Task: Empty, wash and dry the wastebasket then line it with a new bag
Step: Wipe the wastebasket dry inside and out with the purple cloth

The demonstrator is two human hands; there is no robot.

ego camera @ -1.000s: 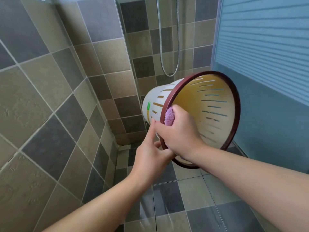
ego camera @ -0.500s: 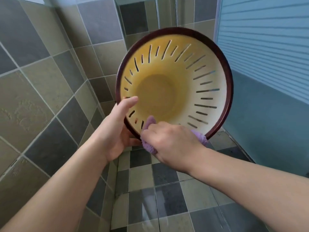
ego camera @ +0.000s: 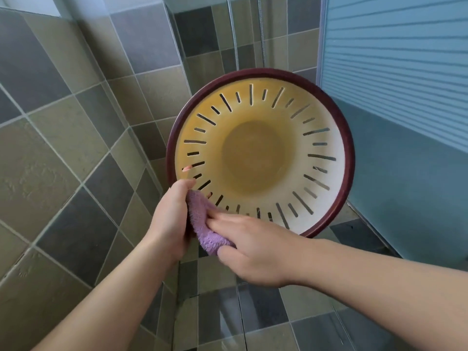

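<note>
The wastebasket [ego camera: 255,160] is held up in the air with its opening facing me. It is cream and yellow inside, has slotted walls and a dark red rim [ego camera: 350,158]. My left hand [ego camera: 169,219] grips the rim at the lower left, thumb on the inside, and fingertips show through the slots. My right hand [ego camera: 258,249] holds a fluffy purple cloth [ego camera: 202,224] and presses it on the lower-left rim, right beside the left hand. Its fingers lie flat on top of the cloth and the thumb is tucked below.
Tiled walls close in on the left and behind. A shower hose [ego camera: 260,34] hangs in the corner behind the basket. A blue slatted door panel [ego camera: 392,72] stands on the right. Below is a wet tiled floor [ego camera: 253,312].
The basket has swung from sideways to facing me with its opening. My right hand with the cloth moved along the rim to the lower left, and my left hand took a new grip beside it.
</note>
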